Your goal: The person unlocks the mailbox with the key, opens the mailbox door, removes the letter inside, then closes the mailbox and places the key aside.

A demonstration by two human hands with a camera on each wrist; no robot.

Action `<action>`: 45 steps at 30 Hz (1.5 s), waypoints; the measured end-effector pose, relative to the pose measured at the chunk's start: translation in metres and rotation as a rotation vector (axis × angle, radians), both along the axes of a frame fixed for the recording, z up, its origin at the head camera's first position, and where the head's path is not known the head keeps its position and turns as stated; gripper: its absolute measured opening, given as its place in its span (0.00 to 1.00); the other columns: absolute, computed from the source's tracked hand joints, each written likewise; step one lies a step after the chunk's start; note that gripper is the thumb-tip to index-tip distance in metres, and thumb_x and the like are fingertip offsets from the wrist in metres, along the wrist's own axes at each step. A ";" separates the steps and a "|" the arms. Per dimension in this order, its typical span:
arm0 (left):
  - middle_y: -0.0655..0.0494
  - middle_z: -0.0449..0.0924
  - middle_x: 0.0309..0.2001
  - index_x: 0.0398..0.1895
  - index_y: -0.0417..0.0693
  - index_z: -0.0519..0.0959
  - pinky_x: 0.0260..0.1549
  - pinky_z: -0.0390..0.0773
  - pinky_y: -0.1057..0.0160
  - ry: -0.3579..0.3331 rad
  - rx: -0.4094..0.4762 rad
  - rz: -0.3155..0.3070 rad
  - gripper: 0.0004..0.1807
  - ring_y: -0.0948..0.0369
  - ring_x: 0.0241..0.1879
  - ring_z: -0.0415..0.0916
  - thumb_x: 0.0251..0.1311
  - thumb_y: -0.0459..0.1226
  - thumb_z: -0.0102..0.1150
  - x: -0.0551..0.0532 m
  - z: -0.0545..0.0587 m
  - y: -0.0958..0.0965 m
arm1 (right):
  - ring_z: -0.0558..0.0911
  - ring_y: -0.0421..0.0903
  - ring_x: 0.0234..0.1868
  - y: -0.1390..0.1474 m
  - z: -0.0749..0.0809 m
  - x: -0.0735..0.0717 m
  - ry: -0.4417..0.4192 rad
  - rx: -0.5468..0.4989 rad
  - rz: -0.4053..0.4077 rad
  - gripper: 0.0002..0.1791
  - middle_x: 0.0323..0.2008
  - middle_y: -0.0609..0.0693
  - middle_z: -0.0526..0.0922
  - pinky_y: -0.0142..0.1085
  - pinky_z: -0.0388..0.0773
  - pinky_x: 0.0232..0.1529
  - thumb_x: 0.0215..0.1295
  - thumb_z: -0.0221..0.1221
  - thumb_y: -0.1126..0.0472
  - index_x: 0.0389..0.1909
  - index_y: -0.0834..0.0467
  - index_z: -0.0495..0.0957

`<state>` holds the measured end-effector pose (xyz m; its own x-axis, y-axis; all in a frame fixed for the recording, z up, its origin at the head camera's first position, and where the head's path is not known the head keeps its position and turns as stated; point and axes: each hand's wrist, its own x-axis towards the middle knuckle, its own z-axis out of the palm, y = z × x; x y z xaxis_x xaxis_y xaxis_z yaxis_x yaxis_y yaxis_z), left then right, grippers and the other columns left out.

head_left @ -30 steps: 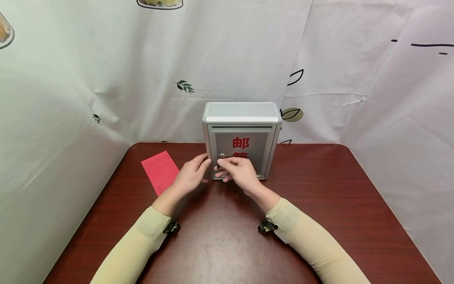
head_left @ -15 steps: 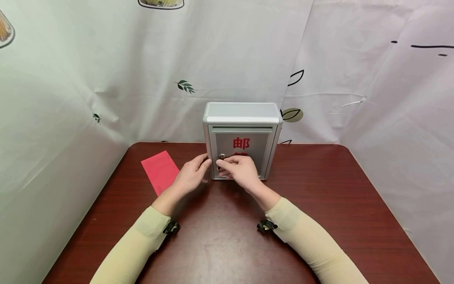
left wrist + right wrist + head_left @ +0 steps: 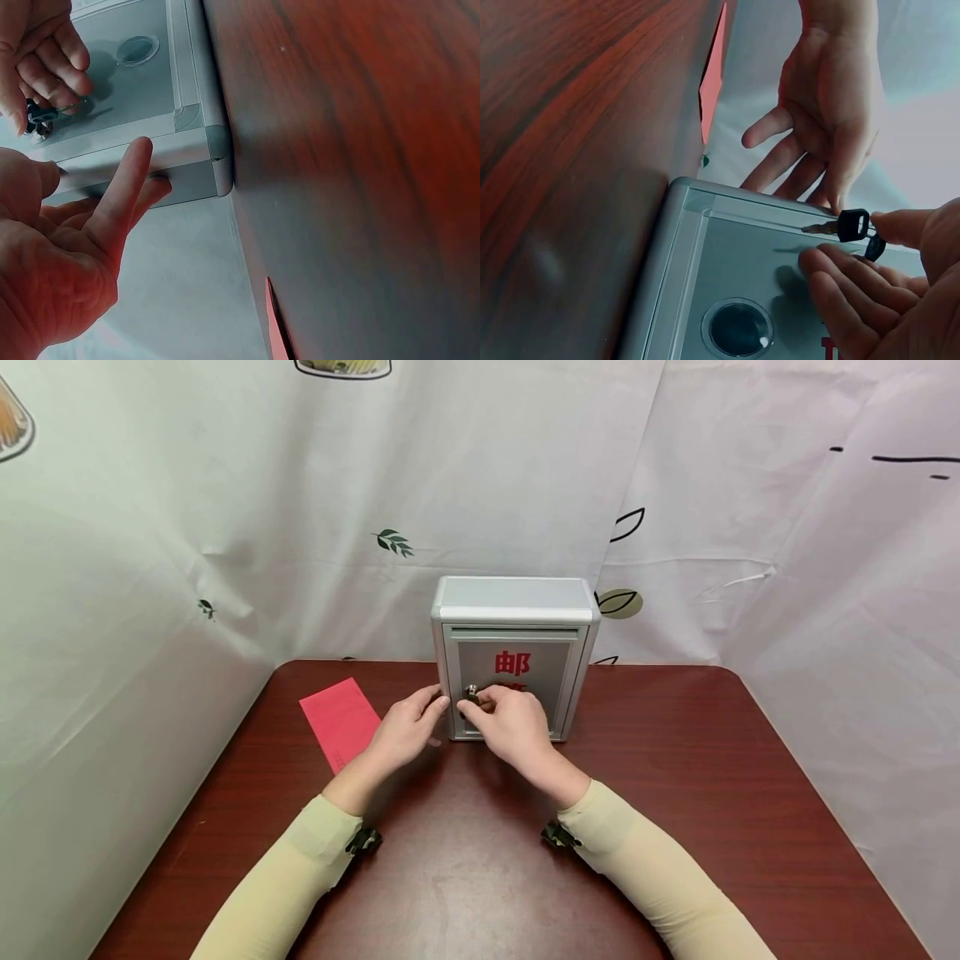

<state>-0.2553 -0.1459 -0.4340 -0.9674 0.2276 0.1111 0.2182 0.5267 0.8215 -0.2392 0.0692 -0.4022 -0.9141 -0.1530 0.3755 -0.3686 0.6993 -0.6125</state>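
Note:
A silver metal mailbox (image 3: 517,597) with red characters on its front door stands upright at the back of the table. My right hand (image 3: 516,725) pinches a key between thumb and index finger at the lock (image 3: 472,690) on the door's left side. In the right wrist view a second black-headed key (image 3: 853,225) hangs beside the thumb, its blade pointing toward the box's bottom. My left hand (image 3: 405,727) touches the mailbox's left side, thumb at the front edge. Its fingers are fairly straight in the left wrist view.
A red envelope (image 3: 341,718) lies flat on the dark red wooden table (image 3: 660,760), left of the mailbox and partly behind the left forearm. Low on the mailbox door is a round window (image 3: 739,328). White patterned cloth (image 3: 510,468) hangs close behind and at both sides.
My right hand has turned slightly at the lock, its lower fingers drawing in out of sight behind the hand. The left hand, mailbox and envelope have stayed in place.

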 end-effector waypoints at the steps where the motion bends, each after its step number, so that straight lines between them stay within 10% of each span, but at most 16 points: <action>1: 0.36 0.78 0.73 0.85 0.40 0.67 0.39 0.93 0.54 0.002 0.001 0.000 0.32 0.50 0.38 0.94 0.90 0.50 0.51 0.000 0.000 0.000 | 0.92 0.47 0.38 0.000 0.000 0.000 0.019 0.019 -0.003 0.19 0.36 0.47 0.94 0.47 0.87 0.40 0.74 0.72 0.43 0.45 0.56 0.94; 13: 0.35 0.80 0.71 0.84 0.39 0.68 0.39 0.93 0.53 0.006 0.000 0.006 0.32 0.54 0.35 0.93 0.90 0.50 0.50 0.000 0.000 0.000 | 0.89 0.50 0.29 -0.003 -0.003 0.004 0.204 0.117 -0.039 0.16 0.29 0.46 0.92 0.49 0.85 0.30 0.71 0.75 0.45 0.42 0.55 0.93; 45: 0.35 0.83 0.67 0.82 0.39 0.70 0.38 0.92 0.54 0.011 0.007 0.015 0.31 0.51 0.38 0.93 0.89 0.49 0.51 0.001 0.001 0.001 | 0.89 0.50 0.28 -0.003 -0.005 0.004 0.252 0.114 -0.016 0.14 0.30 0.47 0.93 0.49 0.85 0.31 0.71 0.75 0.49 0.41 0.57 0.93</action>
<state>-0.2547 -0.1449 -0.4327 -0.9693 0.2126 0.1236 0.2199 0.5246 0.8225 -0.2354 0.0658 -0.4074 -0.7966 -0.1936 0.5727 -0.4878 0.7653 -0.4198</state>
